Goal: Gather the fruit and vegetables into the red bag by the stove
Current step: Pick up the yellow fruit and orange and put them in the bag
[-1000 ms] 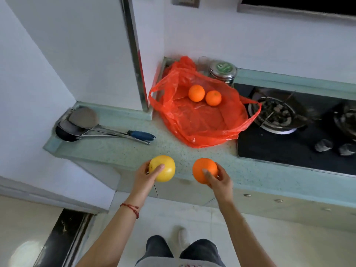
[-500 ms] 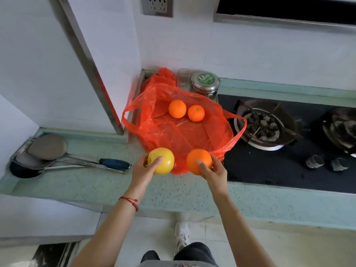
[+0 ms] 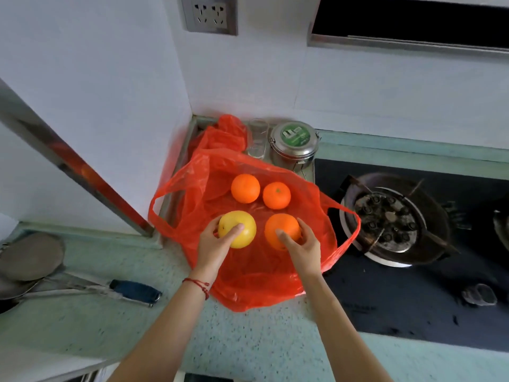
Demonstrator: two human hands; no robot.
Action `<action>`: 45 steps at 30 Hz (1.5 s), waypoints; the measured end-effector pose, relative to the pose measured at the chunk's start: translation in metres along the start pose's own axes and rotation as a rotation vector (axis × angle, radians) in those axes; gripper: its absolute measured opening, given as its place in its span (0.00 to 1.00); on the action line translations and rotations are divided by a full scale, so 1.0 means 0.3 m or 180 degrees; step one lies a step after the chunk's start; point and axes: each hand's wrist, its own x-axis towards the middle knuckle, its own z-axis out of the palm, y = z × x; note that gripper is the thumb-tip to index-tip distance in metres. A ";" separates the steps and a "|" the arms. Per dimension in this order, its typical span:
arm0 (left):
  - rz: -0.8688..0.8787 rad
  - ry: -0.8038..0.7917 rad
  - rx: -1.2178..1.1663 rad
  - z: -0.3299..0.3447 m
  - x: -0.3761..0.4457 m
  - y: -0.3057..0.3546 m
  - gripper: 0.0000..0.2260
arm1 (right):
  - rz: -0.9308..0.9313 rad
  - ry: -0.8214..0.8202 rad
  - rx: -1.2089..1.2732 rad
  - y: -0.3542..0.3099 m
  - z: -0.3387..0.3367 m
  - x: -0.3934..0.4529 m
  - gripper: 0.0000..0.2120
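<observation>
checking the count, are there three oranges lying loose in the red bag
No, two small oranges lie in the red plastic bag.

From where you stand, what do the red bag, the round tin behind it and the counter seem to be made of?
The red bag looks like thin, glossy plastic film: it is translucent and crinkled.
The round tin seems to be polished stainless steel: silvery, reflective walls, side clasps, a green label on the lid.
The counter appears to be pale green speckled stone or terrazzo, smooth; which one is unclear.

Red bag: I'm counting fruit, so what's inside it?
Two oranges lie inside the red bag. Above its opening, the left hand holds a yellow fruit, the right hand an orange. Anything beneath them is hidden.
</observation>
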 end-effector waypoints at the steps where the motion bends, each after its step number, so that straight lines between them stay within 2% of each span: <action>1: 0.0010 -0.0008 0.0050 0.010 0.021 0.007 0.26 | 0.0006 0.0011 -0.0038 -0.003 0.009 0.017 0.32; 4: 0.0024 -0.0024 0.0181 0.037 0.084 0.016 0.23 | 0.0062 0.0064 -0.0158 -0.005 0.031 0.059 0.33; 8: 0.0003 -0.0100 0.0370 0.055 0.141 0.021 0.30 | 0.0150 0.0141 -0.0210 -0.006 0.051 0.094 0.33; 14: -0.0047 -0.0138 0.0583 0.074 0.187 0.019 0.32 | 0.0230 0.0209 -0.0304 -0.006 0.071 0.135 0.33; 24: -0.0082 -0.0279 0.0629 0.083 0.198 0.019 0.43 | 0.0211 0.0208 -0.0299 -0.003 0.079 0.147 0.35; 31: -0.0049 -0.0359 0.0681 0.077 0.189 0.020 0.35 | 0.0119 0.0209 -0.0329 -0.004 0.068 0.137 0.37; 35: 0.0118 -0.0447 0.0748 0.059 0.164 0.022 0.43 | 0.0061 0.0250 -0.0347 -0.002 0.058 0.114 0.36; 40: 0.0674 -0.0463 0.1240 0.038 0.120 0.032 0.30 | -0.0202 0.0358 -0.0543 -0.011 0.035 0.056 0.34; 45: 0.1448 -0.0696 0.1768 0.011 0.067 0.023 0.29 | -0.0585 0.0537 -0.1071 -0.001 0.007 -0.030 0.32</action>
